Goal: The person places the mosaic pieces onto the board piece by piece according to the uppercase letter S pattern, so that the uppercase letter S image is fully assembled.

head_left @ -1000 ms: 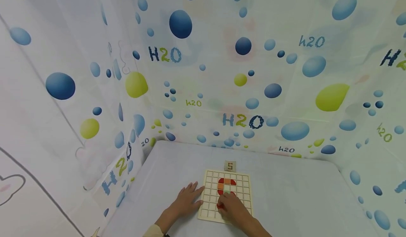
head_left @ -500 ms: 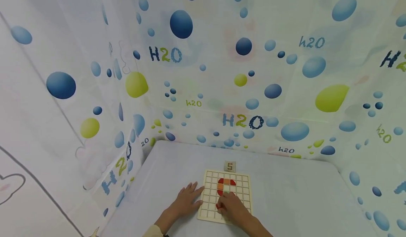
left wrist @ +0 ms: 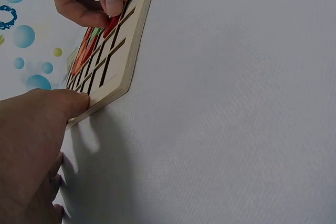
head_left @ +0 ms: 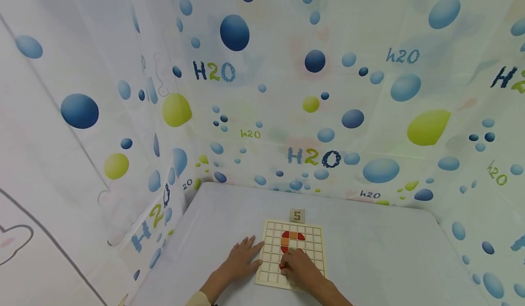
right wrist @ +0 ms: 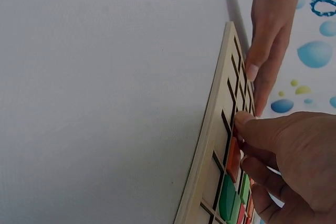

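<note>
A wooden grid board (head_left: 269, 268) lies on the white-covered table, with red and orange tiles (head_left: 285, 241) forming a curve in its cells. My right hand (head_left: 302, 266) is over the lower middle of the board. Its thumb and curled fingers pinch a small red tile (left wrist: 111, 26) down at the grid. Beside that tile, an orange tile (right wrist: 233, 160) and a dark green tile (right wrist: 227, 198) sit in cells. My left hand (head_left: 243, 258) rests at the board's left edge, fingers spread and thumb (left wrist: 77, 105) touching the rim. The right hand hides part of the pattern in the head view.
Just beyond the board's far edge lies a small card (head_left: 297, 215) showing an S-shaped pattern. White curtains (head_left: 279, 110) printed with blue and green drops stand around the table's back and sides. White cloth (head_left: 381, 256) covers the tabletop.
</note>
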`<action>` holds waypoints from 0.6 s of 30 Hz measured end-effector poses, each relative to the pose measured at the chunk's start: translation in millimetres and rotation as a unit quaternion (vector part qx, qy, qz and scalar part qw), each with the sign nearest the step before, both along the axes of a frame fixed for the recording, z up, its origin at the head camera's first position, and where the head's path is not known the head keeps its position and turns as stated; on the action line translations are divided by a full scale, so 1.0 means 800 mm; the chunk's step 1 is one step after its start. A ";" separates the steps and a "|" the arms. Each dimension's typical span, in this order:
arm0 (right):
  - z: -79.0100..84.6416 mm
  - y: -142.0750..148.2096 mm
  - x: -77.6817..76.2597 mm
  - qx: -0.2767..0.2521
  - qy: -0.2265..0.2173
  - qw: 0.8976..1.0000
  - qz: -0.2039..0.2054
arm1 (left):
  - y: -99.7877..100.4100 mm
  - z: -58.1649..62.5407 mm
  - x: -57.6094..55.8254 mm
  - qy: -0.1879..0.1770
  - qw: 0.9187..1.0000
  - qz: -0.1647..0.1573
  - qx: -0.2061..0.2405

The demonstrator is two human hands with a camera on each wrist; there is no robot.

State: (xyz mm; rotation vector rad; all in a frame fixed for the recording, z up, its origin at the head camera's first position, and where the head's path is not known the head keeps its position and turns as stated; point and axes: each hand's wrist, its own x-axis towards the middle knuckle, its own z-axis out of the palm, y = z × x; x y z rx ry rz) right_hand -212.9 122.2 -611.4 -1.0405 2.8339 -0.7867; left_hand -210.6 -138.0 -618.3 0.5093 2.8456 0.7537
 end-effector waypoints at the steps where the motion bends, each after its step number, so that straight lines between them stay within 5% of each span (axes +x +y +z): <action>1: 0.000 -0.001 0.000 -0.002 0.001 1.000 0.001 | 0.000 0.001 0.000 0.001 1.000 -0.001 0.001; 18: -0.001 -0.006 0.009 0.023 0.038 0.998 -0.054 | -0.001 -0.003 -0.005 -0.003 1.000 -0.004 0.001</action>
